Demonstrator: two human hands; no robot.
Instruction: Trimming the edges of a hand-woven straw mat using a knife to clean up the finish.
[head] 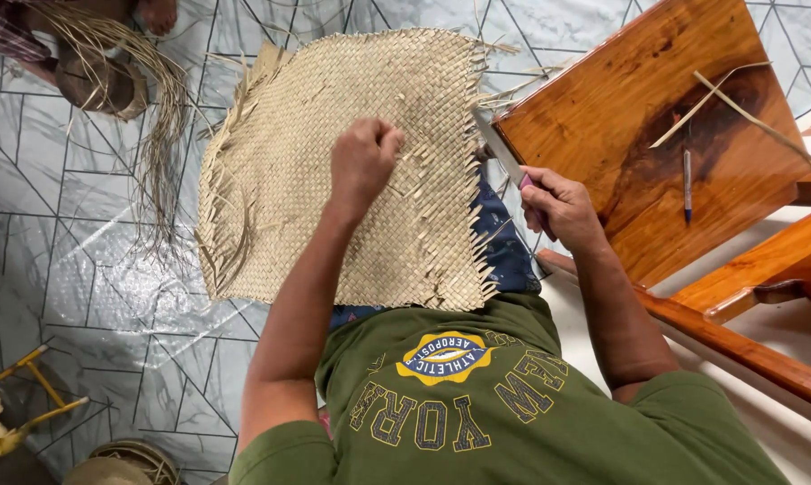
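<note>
Lying across the lap at centre frame, the woven straw mat (pixel 334 171) takes the left hand (pixel 362 162), fisted knuckles-up, pinching a strand. At 3 o'clock the right hand (pixel 558 205) grips a knife (pixel 500 154), blade towards 11, beside a wooden table (pixel 639 117) bearing a pen (pixel 687 184).

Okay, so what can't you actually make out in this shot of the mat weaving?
Head view only:
- Left hand: its curled fingers hide whatever strip they pinch on the woven mat.
- Knife: the handle is buried in the right hand.
- Mat's near edge: covered by the forearm and the green shirt.
- Coiled basket and yellow tool: cut off by the frame's bottom-left edge.
- Pen on the wooden bench: too small for detail.
</note>
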